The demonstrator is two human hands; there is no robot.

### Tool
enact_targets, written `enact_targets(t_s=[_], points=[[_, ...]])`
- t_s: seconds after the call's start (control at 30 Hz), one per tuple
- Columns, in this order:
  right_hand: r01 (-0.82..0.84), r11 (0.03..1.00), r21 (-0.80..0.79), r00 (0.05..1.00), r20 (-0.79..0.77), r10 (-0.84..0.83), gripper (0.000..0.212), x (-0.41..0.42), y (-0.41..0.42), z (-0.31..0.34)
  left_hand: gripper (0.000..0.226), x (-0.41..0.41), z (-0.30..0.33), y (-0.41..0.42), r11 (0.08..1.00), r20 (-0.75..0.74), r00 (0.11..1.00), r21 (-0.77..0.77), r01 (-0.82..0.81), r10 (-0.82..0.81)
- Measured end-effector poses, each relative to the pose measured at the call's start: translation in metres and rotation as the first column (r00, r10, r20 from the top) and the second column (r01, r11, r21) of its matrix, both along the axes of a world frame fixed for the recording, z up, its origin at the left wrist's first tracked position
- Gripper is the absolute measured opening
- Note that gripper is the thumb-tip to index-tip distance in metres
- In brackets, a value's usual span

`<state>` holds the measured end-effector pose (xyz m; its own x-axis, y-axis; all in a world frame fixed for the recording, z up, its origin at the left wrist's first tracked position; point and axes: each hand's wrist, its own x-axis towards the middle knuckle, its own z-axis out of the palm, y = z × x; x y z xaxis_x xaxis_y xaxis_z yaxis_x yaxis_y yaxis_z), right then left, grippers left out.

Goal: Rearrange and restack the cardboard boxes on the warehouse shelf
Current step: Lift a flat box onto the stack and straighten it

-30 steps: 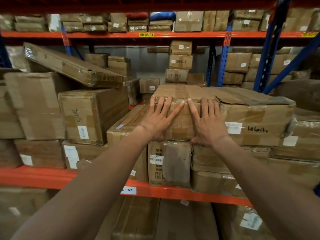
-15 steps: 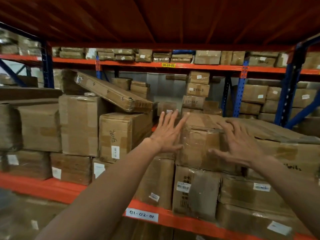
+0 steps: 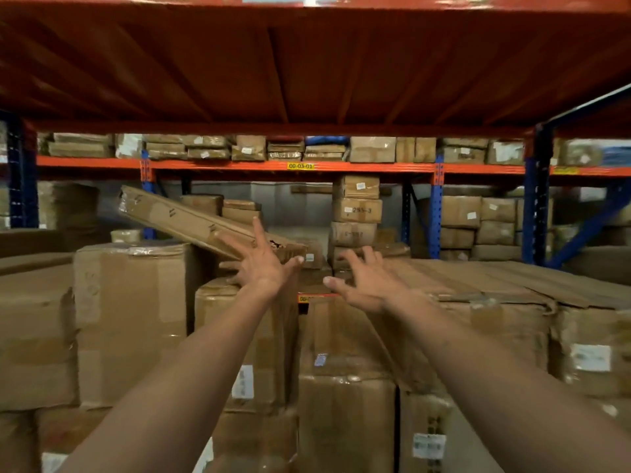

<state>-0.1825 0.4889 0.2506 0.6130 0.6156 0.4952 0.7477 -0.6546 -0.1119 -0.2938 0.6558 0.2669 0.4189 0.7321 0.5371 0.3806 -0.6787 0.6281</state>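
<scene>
Brown taped cardboard boxes fill the shelf in front of me. My left hand (image 3: 261, 259) is stretched forward with its fingers spread, over the lower end of a long flat box (image 3: 191, 221) that leans tilted across the stack. My right hand (image 3: 363, 279) is also spread, hovering above the near left corner of a wide box (image 3: 505, 302) with a crumpled top. Neither hand holds anything. A tall box (image 3: 345, 336) stands below and between my forearms.
The orange shelf deck (image 3: 307, 70) hangs low overhead. A large box (image 3: 133, 319) stands at the left. Blue uprights (image 3: 536, 206) rise at the right. Beyond a gap, a far rack (image 3: 239, 165) holds more boxes, with a column of small boxes (image 3: 356, 209) behind my hands.
Both hands have left the front of the wide box, lifted and reached farther in. The view has moved closer and tilted up, so the boxes sit lower in view.
</scene>
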Motion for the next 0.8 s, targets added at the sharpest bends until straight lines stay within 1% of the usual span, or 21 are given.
enact_targets(t_s=[0.03, 0.1, 0.13, 0.17, 0.2, 0.27, 0.33, 0.37, 0.43, 0.5, 0.53, 0.57, 0.6, 0.67, 0.73, 0.8], points=[[0.001, 1.0, -0.006, 1.0, -0.03, -0.001, 0.083, -0.001, 0.011, -0.001, 0.106, -0.001, -0.002, 0.005, 0.999, 0.052, 0.998, 0.026, 0.019, -0.02], [-0.004, 1.0, -0.02, 0.997, -0.081, 0.002, 0.083, -0.002, 0.029, 0.0, 0.075, -0.008, -0.009, 0.011, 0.994, 0.143, 0.986, 0.09, 0.07, -0.082], [-0.009, 1.0, -0.008, 0.995, -0.104, 0.008, 0.083, -0.001, 0.037, 0.002, 0.063, -0.012, -0.011, 0.015, 0.989, 0.165, 0.979, 0.108, 0.099, -0.116], [-0.017, 1.0, 0.022, 0.991, -0.13, 0.019, 0.082, -0.001, 0.045, 0.005, 0.057, -0.017, -0.012, 0.021, 0.984, 0.181, 0.972, 0.118, 0.132, -0.152], [-0.03, 0.997, 0.066, 0.985, -0.165, 0.041, 0.083, 0.0, 0.051, 0.008, 0.054, -0.023, -0.01, 0.027, 0.978, 0.193, 0.962, 0.12, 0.17, -0.191], [-0.066, 0.98, 0.187, 0.958, -0.262, 0.115, 0.092, -0.003, 0.064, 0.015, 0.058, -0.038, -0.001, 0.045, 0.962, 0.213, 0.939, 0.094, 0.255, -0.27], [-0.116, 0.936, 0.333, 0.905, -0.352, 0.238, 0.103, -0.008, 0.076, 0.021, 0.062, -0.058, 0.013, 0.063, 0.933, 0.244, 0.902, 0.038, 0.358, -0.356], [-0.147, 0.901, 0.408, 0.872, -0.377, 0.313, 0.107, -0.012, 0.082, 0.024, 0.058, -0.069, 0.02, 0.073, 0.907, 0.278, 0.869, 0.018, 0.421, -0.409], [-0.223, 0.806, 0.549, 0.807, -0.36, 0.468, 0.112, -0.019, 0.092, 0.03, 0.046, -0.09, 0.03, 0.087, 0.847, 0.331, 0.803, -0.024, 0.532, -0.495], [-0.271, 0.72, 0.639, 0.757, -0.321, 0.569, 0.112, -0.023, 0.1, 0.034, 0.043, -0.105, 0.035, 0.1, 0.806, 0.34, 0.772, -0.064, 0.589, -0.537], [-0.283, 0.705, 0.65, 0.743, -0.317, 0.59, 0.108, -0.024, 0.102, 0.035, 0.043, -0.109, 0.036, 0.104, 0.797, 0.335, 0.768, -0.076, 0.599, -0.546], [-0.291, 0.7, 0.652, 0.733, -0.318, 0.602, 0.097, -0.025, 0.104, 0.036, 0.044, -0.112, 0.037, 0.106, 0.789, 0.334, 0.763, -0.084, 0.608, -0.553], [-0.291, 0.686, 0.667, 0.724, -0.316, 0.613, 0.082, -0.025, 0.104, 0.037, 0.045, -0.113, 0.038, 0.107, 0.778, 0.342, 0.753, -0.09, 0.621, -0.562], [-0.267, 0.62, 0.738, 0.715, -0.28, 0.64, 0.056, -0.026, 0.102, 0.039, 0.042, -0.11, 0.038, 0.104, 0.757, 0.382, 0.726, -0.094, 0.647, -0.572], [-0.254, 0.579, 0.775, 0.734, -0.236, 0.637, 0.046, -0.029, 0.097, 0.044, 0.039, -0.105, 0.039, 0.097, 0.761, 0.419, 0.71, -0.066, 0.646, -0.566], [-0.256, 0.587, 0.768, 0.756, -0.219, 0.617, 0.042, -0.032, 0.087, 0.049, 0.037, -0.098, 0.041, 0.092, 0.775, 0.449, 0.7, -0.028, 0.632, -0.555]])
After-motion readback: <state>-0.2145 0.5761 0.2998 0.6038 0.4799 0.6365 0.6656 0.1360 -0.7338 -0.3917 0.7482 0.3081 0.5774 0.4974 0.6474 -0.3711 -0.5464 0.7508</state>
